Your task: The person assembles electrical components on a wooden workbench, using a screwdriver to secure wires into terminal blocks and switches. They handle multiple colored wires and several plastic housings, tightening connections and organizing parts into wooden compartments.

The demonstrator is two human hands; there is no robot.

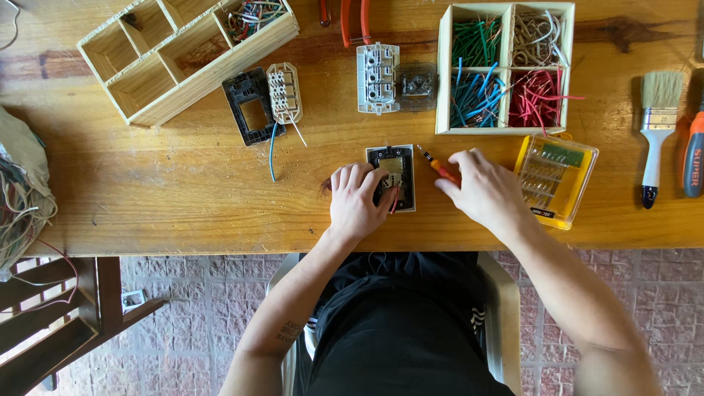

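While the left hand (357, 199) is laid over the near left part of a small black rectangular switch module in a pale frame (396, 170), the module is kept flat on the varnished wooden table (183, 191), near its near edge and about midway along it. The fingers of that hand are curled and pressed together, their tips resting on the module's left side. A small orange-handled screwdriver (438, 167) is pinched by the right hand (480, 189), just right of the module, with its thin metal tip pointed far-left toward the module's far right corner; whether the tip touches it cannot be told. The rest of the right fingers are bent loosely.

Just right of the right hand, a yellow transparent plastic case of screwdriver bits (559, 180) is seen lying on the table. Beyond it, a pale wooden box with four compartments (506, 67) is filled with cut wires, green and grey in the far compartments, blue and red in the near ones. To its left lie a white switch block (378, 78) and a clear-fronted one (416, 86), touching. Further left are a black plastic frame (251, 110) and a cream switch insert with loose wires (284, 94). A long wooden divided tray (132, 70) is set at the far left, and a white-handled paintbrush (656, 128) at the far right.
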